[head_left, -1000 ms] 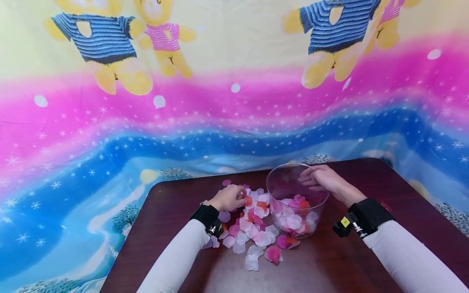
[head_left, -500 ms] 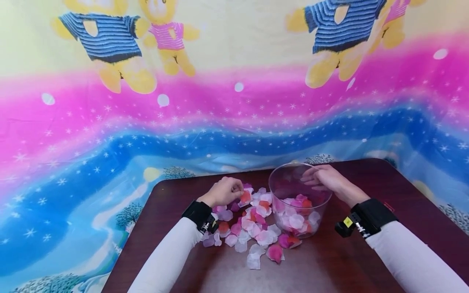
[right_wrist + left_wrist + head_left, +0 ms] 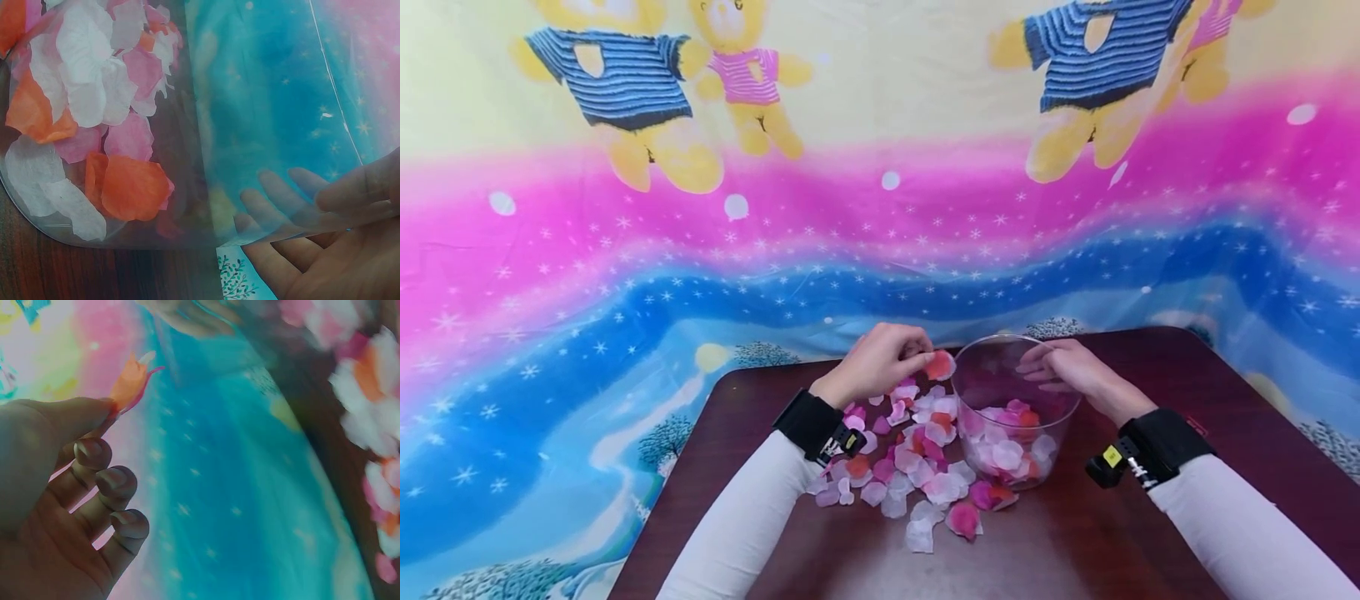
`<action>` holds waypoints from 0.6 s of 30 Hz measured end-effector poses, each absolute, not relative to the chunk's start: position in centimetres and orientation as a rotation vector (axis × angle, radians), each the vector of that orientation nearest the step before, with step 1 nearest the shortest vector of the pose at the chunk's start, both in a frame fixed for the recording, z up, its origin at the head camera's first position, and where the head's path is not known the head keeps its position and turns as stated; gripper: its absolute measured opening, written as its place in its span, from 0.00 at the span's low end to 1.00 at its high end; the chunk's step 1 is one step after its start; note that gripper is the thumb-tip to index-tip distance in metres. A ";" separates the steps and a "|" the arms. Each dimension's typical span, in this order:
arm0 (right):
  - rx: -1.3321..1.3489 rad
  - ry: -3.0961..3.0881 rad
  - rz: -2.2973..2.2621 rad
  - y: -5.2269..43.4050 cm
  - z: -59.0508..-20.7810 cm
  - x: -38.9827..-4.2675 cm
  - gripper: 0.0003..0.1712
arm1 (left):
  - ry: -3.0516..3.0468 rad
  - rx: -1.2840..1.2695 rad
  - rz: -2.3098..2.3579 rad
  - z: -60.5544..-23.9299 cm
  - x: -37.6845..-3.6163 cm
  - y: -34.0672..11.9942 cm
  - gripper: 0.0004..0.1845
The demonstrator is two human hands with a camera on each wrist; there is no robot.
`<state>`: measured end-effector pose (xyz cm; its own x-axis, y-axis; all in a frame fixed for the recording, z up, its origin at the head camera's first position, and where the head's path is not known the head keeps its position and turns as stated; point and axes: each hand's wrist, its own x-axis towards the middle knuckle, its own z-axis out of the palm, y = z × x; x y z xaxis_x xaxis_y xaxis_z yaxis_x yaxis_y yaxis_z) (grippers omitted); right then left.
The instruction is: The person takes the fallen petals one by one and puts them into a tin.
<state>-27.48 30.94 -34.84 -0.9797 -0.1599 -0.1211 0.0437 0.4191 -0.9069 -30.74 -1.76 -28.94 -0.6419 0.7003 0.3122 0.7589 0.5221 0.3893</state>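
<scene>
My left hand (image 3: 880,360) pinches an orange-red petal (image 3: 938,365) between thumb and forefinger, just left of the bucket's rim. In the left wrist view a pink edge and a pale tip show beside the orange petal (image 3: 128,384); the other fingers are loosely curled. A clear plastic bucket (image 3: 1015,429) stands upright on the table, its lower part holding pink, white and orange petals (image 3: 90,69). My right hand (image 3: 1071,371) grips the bucket's right side near the rim, with fingers seen through the clear wall. Loose petals (image 3: 917,467) lie heaped left of the bucket.
The dark red-brown table (image 3: 1120,533) has rounded far corners. Close behind its far edge hangs a printed cloth (image 3: 865,225) with bears and snowflakes. A pink petal (image 3: 964,518) and white ones lie at the front of the heap.
My left hand has risen from the heap and moved right towards the bucket, with the orange-red petal lifted in its fingertips. The right hand and bucket have stayed in place.
</scene>
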 end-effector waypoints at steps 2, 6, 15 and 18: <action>-0.092 2.482 -1.603 31.0 -34.8 -27.5 0.26 | -2.590 -1.323 -0.768 -28.2 -30.1 -0.7 0.05; -0.082 2.488 -1.608 31.0 -34.7 -27.5 0.26 | -2.575 -1.424 -0.725 -27.8 -29.1 1.3 0.07; -0.101 2.478 -1.614 30.5 -34.9 -27.6 0.27 | -2.648 -1.394 -0.665 -28.9 -28.8 2.1 0.12; -0.107 2.485 -1.615 30.7 -34.9 -27.5 0.27 | -2.654 -1.382 -0.692 -29.0 -28.8 1.6 0.12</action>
<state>-27.47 30.71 -34.95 -0.9820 -0.1554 -0.1074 0.0350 0.4088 -0.9119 -28.81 1.58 -28.99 -0.5928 0.7611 0.2634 0.7928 0.4939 0.3572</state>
